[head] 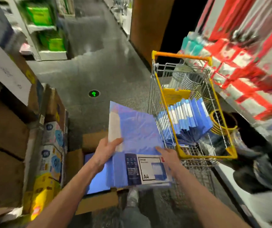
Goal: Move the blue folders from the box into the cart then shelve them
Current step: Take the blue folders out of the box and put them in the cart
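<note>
I hold a blue folder (pixel 137 134) in clear wrap, with an A4 label at its near end, in the air between the box and the cart. My left hand (pixel 106 149) grips its left edge near the white spine. My right hand (pixel 169 154) holds its right edge, fingers under it. Below my left forearm the open cardboard box (pixel 97 201) stands on the floor with another blue folder (pixel 95 181) lying inside. To the right, the yellow-rimmed wire cart (pixel 166 102) holds several blue folders (pixel 189 116) standing on edge.
Stacked cardboard boxes and printed cartons (pixel 51 145) line the left side. A shelf with green packs (pixel 45 25) stands at the far left. Red and white wrapped goods (pixel 247 63) fill the right. A green arrow marker (pixel 94 93) lies on the grey floor. My shoe (pixel 132 197) is beside the box.
</note>
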`<action>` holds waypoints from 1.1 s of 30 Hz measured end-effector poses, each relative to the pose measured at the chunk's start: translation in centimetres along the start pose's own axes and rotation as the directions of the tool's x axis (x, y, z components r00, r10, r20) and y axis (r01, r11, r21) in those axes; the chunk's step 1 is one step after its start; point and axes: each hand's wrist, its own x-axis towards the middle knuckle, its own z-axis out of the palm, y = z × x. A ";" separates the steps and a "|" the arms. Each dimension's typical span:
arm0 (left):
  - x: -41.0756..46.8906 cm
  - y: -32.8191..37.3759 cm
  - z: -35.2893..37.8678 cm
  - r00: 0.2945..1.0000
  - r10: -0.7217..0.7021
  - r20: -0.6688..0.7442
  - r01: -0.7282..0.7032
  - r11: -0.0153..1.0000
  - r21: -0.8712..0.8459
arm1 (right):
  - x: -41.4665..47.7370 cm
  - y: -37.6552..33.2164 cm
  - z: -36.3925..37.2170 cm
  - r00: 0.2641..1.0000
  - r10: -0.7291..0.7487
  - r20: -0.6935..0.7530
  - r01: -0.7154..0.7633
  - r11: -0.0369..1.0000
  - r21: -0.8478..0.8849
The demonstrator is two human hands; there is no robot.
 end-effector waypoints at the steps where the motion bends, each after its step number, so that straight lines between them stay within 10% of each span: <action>1: -0.5 0.6 1.1 1.000 0.023 0.022 -0.023 1.000 0.012 | -0.6 -0.4 -1.1 1.000 0.008 -0.009 -0.008 1.000 0.029; 15: -0.5 5.7 21.0 0.979 0.085 0.184 -0.108 0.987 0.122 | 1.6 0.5 -18.8 0.962 0.052 -0.269 0.004 0.979 0.203; 33: 11.8 10.6 47.7 0.971 0.239 0.021 -0.215 0.830 0.515 | 18.0 -1.4 -37.3 0.997 0.048 -0.060 -0.050 0.998 -0.033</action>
